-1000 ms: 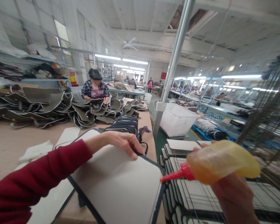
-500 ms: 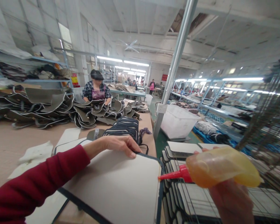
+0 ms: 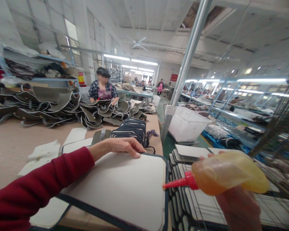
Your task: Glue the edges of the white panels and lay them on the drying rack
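My left hand is closed on the far edge of a white panel with dark navy edging, thumb on top and fingers curled over the rim. In my right hand lies a squeeze bottle of amber liquid with a red nozzle, tipped on its side. The nozzle's tip meets the panel along its right border, just inside the dark edging. Part of my right hand is hidden behind the bottle. Beyond the panel stands a row of dark-edged pieces.
Stacked white panels sit on a wire rack at right. A metal post and a white bin stand behind. Grey-brown pieces are heaped across the table; a co-worker is behind them.
The nozzle tip has moved slightly toward me along the panel's right border. My left hand still grips the far edge. The view has shifted a little.
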`<move>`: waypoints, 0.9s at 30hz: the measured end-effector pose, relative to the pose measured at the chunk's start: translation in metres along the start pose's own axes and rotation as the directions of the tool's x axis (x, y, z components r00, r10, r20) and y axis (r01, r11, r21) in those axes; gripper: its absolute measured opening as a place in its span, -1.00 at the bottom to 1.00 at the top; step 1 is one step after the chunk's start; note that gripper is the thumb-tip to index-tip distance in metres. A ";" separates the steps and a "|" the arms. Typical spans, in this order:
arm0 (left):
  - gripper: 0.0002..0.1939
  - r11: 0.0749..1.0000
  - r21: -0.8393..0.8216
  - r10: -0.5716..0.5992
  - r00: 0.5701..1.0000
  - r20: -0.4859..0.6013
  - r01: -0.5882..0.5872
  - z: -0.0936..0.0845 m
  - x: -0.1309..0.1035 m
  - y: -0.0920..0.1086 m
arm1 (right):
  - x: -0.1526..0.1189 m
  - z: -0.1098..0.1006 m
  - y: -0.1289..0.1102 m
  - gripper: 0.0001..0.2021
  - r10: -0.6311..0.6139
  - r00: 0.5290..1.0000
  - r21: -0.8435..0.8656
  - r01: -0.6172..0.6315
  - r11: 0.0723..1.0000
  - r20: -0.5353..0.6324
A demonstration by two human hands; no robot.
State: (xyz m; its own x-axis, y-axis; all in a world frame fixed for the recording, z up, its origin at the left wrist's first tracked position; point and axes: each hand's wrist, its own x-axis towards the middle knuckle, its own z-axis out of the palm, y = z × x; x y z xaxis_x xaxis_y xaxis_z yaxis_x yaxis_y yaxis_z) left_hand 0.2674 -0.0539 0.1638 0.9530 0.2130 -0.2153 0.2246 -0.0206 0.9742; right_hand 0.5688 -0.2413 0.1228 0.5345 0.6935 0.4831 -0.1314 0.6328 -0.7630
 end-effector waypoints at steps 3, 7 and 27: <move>-0.66 0.999 -0.038 -0.014 1.000 -0.004 0.014 -0.003 -0.001 -0.006 | 0.000 0.003 0.002 -0.41 0.031 0.999 0.032 -0.032 0.999 0.013; -0.66 0.998 -0.062 -0.024 1.000 -0.012 0.023 -0.005 -0.002 -0.012 | -0.003 0.010 0.000 -0.41 0.060 0.998 0.030 -0.061 0.998 0.008; -0.71 0.989 -0.142 -0.067 0.980 -0.187 0.040 0.003 -0.013 -0.019 | -0.022 0.024 -0.009 -0.40 0.164 0.985 -0.067 -0.167 0.984 -0.060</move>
State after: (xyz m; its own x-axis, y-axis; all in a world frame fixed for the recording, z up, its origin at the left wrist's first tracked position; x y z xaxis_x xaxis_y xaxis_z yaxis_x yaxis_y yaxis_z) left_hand 0.2513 -0.0588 0.1474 0.8813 0.3924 -0.2634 0.2318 0.1269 0.9645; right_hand 0.5378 -0.2543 0.1295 0.5549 0.7658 0.3251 -0.1629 0.4833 -0.8602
